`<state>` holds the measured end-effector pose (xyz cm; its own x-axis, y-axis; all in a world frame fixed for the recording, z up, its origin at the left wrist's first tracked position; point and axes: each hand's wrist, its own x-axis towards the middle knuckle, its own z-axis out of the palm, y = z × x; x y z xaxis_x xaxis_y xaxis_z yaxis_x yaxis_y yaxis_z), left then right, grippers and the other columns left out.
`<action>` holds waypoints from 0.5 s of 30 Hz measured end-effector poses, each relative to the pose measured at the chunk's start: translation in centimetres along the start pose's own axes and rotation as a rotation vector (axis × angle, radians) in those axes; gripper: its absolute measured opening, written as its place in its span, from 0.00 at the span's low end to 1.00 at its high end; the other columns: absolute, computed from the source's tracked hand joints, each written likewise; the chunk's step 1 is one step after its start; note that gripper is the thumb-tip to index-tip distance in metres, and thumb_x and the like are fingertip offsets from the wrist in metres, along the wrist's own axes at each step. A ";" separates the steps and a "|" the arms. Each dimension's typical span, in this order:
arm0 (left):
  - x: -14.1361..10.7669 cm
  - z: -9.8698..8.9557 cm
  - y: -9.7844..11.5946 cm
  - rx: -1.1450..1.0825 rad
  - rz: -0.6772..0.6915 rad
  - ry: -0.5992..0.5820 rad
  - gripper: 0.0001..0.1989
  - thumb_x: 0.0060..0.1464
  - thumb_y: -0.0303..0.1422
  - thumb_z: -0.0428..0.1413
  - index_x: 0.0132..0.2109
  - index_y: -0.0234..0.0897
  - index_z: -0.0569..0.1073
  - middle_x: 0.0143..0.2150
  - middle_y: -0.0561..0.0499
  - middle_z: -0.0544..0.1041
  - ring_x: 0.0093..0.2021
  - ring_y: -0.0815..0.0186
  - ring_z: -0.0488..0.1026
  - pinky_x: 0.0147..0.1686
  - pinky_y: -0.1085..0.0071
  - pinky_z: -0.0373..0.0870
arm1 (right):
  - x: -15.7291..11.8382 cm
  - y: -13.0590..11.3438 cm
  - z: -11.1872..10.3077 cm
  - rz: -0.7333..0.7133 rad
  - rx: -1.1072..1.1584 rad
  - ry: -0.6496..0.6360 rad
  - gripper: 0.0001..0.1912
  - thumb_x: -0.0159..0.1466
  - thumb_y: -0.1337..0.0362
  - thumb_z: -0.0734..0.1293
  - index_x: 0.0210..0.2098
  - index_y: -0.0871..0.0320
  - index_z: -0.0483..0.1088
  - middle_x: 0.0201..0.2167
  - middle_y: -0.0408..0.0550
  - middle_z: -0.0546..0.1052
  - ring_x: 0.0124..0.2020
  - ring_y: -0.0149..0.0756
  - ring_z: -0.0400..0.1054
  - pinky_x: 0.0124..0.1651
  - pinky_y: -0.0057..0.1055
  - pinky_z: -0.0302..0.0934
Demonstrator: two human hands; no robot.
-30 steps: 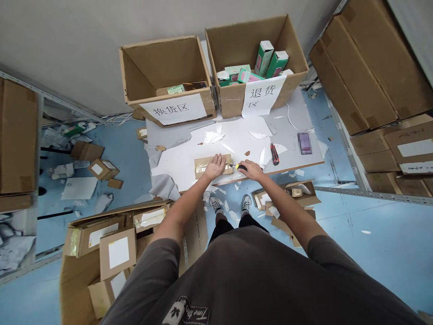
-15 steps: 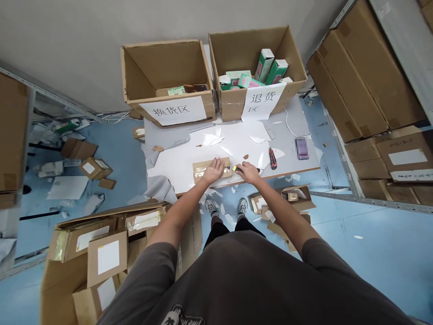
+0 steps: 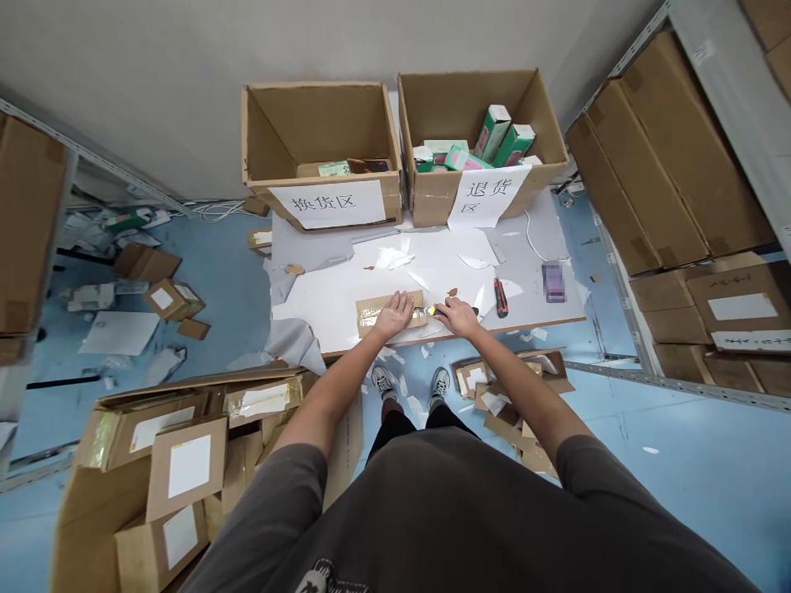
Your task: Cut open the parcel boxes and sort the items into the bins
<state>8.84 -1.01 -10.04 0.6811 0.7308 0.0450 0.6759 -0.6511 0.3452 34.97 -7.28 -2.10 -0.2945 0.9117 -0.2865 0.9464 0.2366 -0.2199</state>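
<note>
A small flat cardboard box [image 3: 369,314] with shiny clear tape along its top lies near the front edge of the white table [image 3: 321,284]. My left hand [image 3: 395,313] rests flat on the box, fingers stretched out. In my right hand [image 3: 457,316] is a utility knife [image 3: 434,311], black with a yellow part; its front end meets the right end of the box at the tape. My fingers wrap around its handle. A second, red and black utility knife [image 3: 500,297] lies on the table to the right of that hand.
Two open cartons [image 3: 337,205] [image 3: 426,202] with paper signs stand at the back; the right one holds several green boxes [image 3: 493,134]. A purple blurred object [image 3: 554,282] lies at right. Paper scraps [image 3: 392,258] litter the table. A large carton [image 3: 80,502] of parcels stands at lower left.
The view has shifted slightly, so the table sits a little lower and further right. Both hands stay at the box, with the knife still in my right hand.
</note>
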 end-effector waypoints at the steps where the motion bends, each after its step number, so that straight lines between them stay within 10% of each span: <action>1: 0.0 0.0 0.0 0.000 0.000 0.007 0.22 0.75 0.30 0.48 0.67 0.25 0.74 0.71 0.23 0.72 0.77 0.42 0.66 0.73 0.38 0.68 | 0.0 0.0 0.0 -0.005 -0.003 -0.003 0.24 0.82 0.51 0.58 0.67 0.53 0.76 0.54 0.60 0.77 0.54 0.52 0.67 0.49 0.38 0.58; 15: -0.2 0.9 -0.2 -0.049 -0.005 0.094 0.21 0.74 0.30 0.49 0.65 0.28 0.76 0.69 0.25 0.75 0.76 0.42 0.67 0.72 0.36 0.70 | -0.8 -0.9 1.8 0.097 -0.022 0.053 0.27 0.82 0.50 0.56 0.71 0.54 0.73 0.52 0.61 0.76 0.53 0.53 0.66 0.48 0.38 0.58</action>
<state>8.78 -1.20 -10.96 0.6465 0.7518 0.1299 0.6634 -0.6381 0.3908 34.16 -8.81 -3.35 -0.1942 0.9470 -0.2557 0.9731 0.1530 -0.1726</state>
